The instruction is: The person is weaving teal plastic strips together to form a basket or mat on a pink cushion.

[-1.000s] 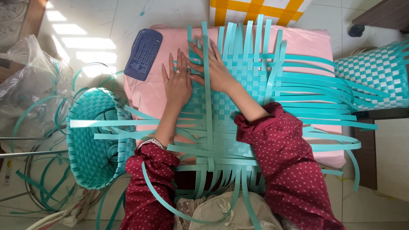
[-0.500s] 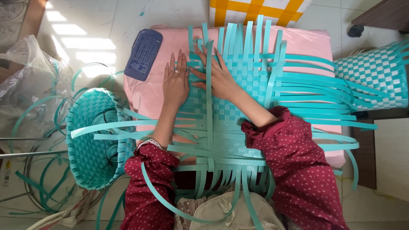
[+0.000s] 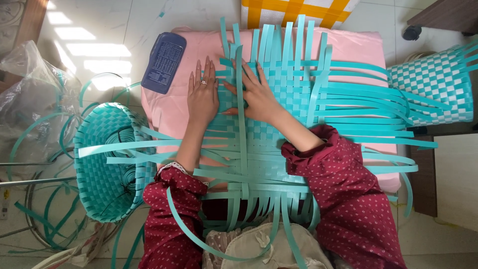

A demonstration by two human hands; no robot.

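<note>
Head view, looking straight down. The left hand (image 3: 203,97) lies flat, palm down, with its fingers (image 3: 199,74) straight and close together, holding nothing; it presses on the left edge of the woven turquoise mat (image 3: 279,94), with a ring on one finger. The right hand (image 3: 256,97) lies just beside it, palm down, its fingers (image 3: 251,74) slightly spread over the woven part, gripping nothing; one upright strip (image 3: 241,114) of the same turquoise plastic runs between the two hands, and the right thumb touches it. The mat sits in the middle of the scene on a pink cushion (image 3: 348,45), which carries the work in place of a tabletop. Loose strip ends fan out from the woven area to the far side, to the right and toward the near edge, where they hang over the person's lap. Both forearms wear dark red dotted sleeves (image 3: 348,199). A dark blue flat rectangular object (image 3: 164,62) rests on the far left corner of the cushion, apart from the left hand. On the floor at left stands a finished turquoise basket (image 3: 107,159), tilted, open mouth up, with long strips crossing its rim. At far right a turquoise-and-white checked basket (image 3: 430,84) lies on its side. A yellow-and-white woven piece (image 3: 294,10) shows at the far edge. Clear plastic bags (image 3: 30,99) lie at far left on the floor
</note>
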